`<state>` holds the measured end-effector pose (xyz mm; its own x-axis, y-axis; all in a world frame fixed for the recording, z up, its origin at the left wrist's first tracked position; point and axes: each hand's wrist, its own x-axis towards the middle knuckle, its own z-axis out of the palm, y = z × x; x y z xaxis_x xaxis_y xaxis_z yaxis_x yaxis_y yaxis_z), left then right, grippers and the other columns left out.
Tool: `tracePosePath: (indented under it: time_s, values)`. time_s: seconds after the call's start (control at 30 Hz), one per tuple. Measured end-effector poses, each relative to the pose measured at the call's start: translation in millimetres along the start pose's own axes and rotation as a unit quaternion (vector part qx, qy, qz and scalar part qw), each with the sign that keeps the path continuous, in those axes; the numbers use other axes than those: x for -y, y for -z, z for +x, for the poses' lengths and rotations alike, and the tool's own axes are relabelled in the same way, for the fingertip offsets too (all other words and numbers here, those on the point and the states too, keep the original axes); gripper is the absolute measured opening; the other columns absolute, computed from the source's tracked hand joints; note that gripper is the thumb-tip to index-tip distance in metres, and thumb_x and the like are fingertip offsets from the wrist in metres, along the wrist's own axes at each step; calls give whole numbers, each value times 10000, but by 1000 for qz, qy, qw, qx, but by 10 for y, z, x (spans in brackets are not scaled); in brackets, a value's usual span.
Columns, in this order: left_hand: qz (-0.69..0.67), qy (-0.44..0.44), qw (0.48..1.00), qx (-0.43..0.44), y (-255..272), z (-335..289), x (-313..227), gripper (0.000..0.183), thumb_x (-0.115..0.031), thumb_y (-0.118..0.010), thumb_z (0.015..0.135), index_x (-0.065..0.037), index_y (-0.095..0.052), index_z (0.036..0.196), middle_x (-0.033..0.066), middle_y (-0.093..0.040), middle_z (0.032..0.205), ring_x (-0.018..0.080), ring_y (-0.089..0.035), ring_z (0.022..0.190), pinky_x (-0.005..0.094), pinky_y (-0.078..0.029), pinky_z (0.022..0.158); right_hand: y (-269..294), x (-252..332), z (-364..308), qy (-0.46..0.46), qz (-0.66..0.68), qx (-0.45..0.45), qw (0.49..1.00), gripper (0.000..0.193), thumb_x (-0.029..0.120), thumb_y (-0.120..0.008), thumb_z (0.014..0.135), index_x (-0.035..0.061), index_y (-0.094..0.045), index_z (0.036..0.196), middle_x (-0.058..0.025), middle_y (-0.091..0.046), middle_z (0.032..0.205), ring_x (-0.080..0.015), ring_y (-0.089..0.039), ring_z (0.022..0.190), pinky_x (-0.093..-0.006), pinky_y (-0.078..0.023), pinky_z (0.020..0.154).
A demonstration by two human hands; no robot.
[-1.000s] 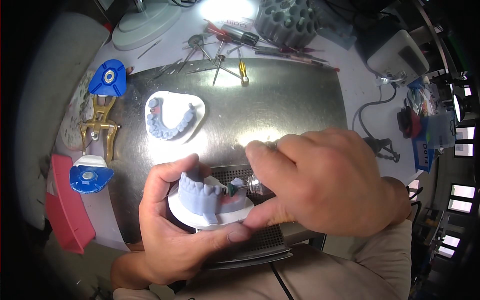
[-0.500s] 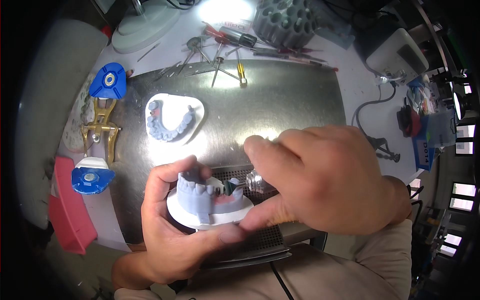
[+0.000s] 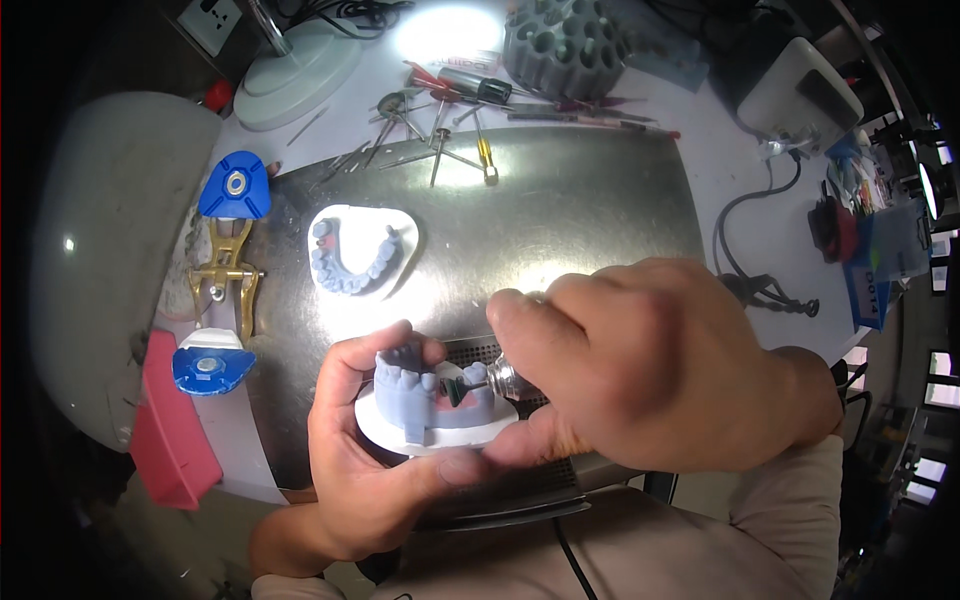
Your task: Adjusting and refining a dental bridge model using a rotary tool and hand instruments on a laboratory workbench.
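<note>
Left hand (image 3: 350,470): thumb and fingers clasp grey dental model (image 3: 400,405), upright, at the palm's two o'clock | Right hand (image 3: 650,370): curled around metal handpiece (image 3: 503,381), model at nine o'clock | Handpiece axis: toward nine o'clock, green tip (image 3: 456,393) in model's gap, contact unclear

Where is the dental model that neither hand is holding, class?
In the head view, the unheld dental model lies left of centre on the metal plate, beyond the left hand and right of the brass frame.
</note>
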<state>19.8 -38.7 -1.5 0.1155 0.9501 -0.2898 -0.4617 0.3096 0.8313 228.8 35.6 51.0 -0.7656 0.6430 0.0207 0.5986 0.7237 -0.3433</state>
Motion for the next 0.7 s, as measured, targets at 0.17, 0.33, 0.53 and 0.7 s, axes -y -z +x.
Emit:
tracePosePath:
  time_s: [0.17,0.33,0.53,0.7]
  values:
    - [-2,4,1000,-4,-6,4,4,869,-16,-886,677,-35,-370,1377,127,-500,1275,203,-586,1109,373,-529,973,-21,2,8,-8,3,16,1000,666,465,-798,635,-34,-626,1041,-61,-548,667,-248,-611,552,-357,-485,498]
    - [13,9,1000,-1,6,-3,-9,875,1,-886,667,-34,-367,1371,123,-499,1262,218,-598,1111,383,-542,966,-24,-2,20,-17,5,37,999,679,477,-787,644,-38,-616,1053,-65,-556,676,-256,-616,562,-361,-489,506]
    - [8,13,1000,2,6,-7,-8,881,25,-879,665,-43,-361,1374,122,-493,1266,231,-604,1113,391,-551,961,-10,5,29,-19,-1,51,999,680,492,-776,649,-33,-611,1049,-69,-561,681,-255,-624,580,-366,-492,515]
    - [11,11,1000,3,5,-3,-3,881,22,-879,667,-44,-358,1375,119,-495,1266,234,-604,1116,393,-552,960,15,9,43,-23,6,69,997,669,491,-772,654,-25,-613,1050,-69,-555,678,-256,-623,578,-372,-492,514]
